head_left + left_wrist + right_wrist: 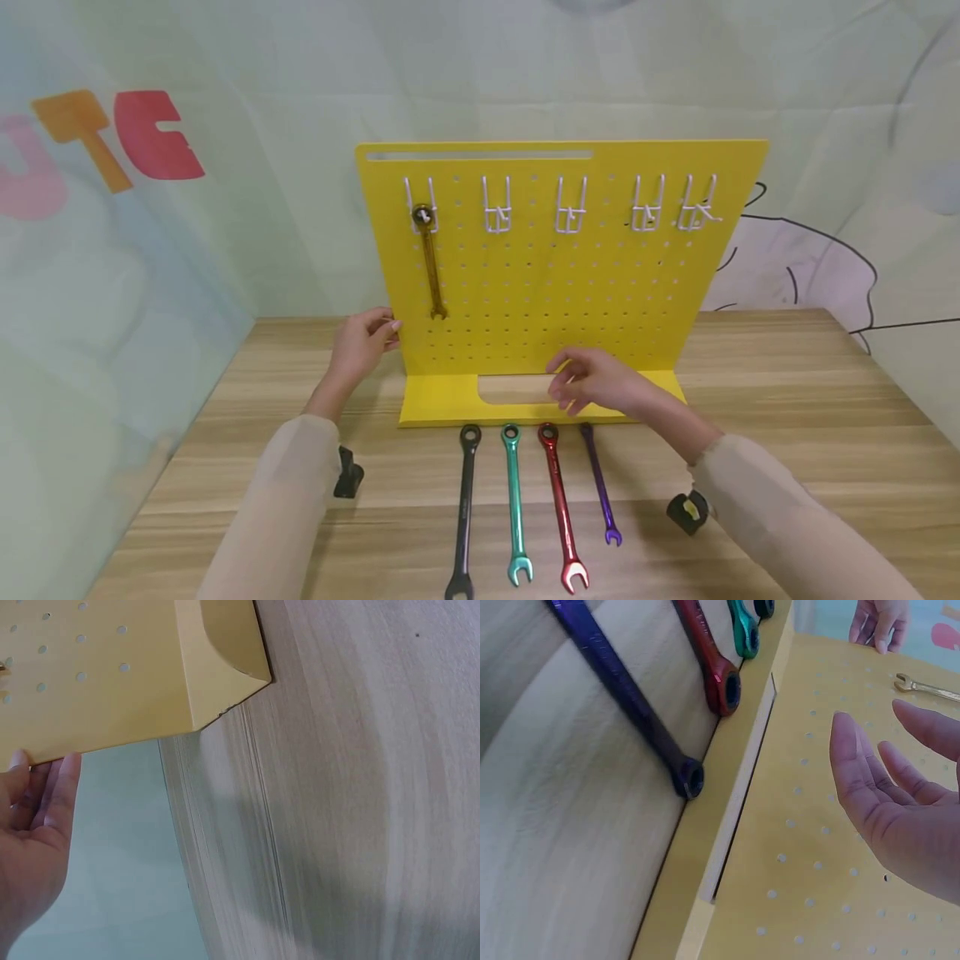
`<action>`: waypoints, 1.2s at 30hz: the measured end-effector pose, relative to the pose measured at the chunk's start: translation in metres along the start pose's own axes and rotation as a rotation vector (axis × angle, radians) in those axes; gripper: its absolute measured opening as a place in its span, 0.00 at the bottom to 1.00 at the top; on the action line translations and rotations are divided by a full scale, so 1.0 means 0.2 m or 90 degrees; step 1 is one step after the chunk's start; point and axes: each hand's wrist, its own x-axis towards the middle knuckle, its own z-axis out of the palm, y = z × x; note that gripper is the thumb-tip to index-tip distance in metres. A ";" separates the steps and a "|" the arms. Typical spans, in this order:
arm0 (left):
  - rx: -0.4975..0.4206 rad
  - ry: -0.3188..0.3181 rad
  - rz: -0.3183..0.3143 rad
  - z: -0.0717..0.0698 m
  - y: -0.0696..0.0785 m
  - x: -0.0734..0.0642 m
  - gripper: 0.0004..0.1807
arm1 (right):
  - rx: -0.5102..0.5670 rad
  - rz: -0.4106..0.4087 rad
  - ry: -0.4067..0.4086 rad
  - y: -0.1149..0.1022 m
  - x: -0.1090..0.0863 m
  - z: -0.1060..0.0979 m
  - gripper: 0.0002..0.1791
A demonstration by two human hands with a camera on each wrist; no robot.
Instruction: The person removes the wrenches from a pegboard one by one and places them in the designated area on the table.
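Observation:
A yellow pegboard stands upright on the table. My left hand pinches its left edge, fingers behind it in the left wrist view. Nothing is in my right hand, its fingers loosely bent before the board's lower part. A gold combination wrench hangs by its ring end from the leftmost white hook. On the table before the board lie a black wrench, a green wrench, a red wrench and a smaller purple wrench, ring ends toward the board.
White wire hooks without wrenches include one beside the gold wrench and one at the far right. The yellow base has a cutout in its middle. Behind the wooden table hangs a printed cloth.

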 end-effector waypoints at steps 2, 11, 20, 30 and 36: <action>-0.002 0.000 -0.001 0.00 0.00 0.00 0.13 | 0.008 -0.005 -0.004 -0.01 0.01 0.00 0.16; 0.005 0.015 0.007 0.00 0.00 0.00 0.11 | 0.003 -0.017 -0.010 -0.06 0.05 0.02 0.16; 0.022 0.007 0.010 0.00 0.00 0.00 0.13 | 0.006 -0.049 -0.011 -0.12 0.12 0.02 0.19; 0.015 0.003 0.001 0.00 0.00 0.00 0.13 | 0.003 -0.076 -0.006 -0.19 0.20 0.03 0.23; 0.023 0.006 0.002 0.00 0.01 0.00 0.12 | 0.003 -0.098 -0.009 -0.24 0.24 0.04 0.25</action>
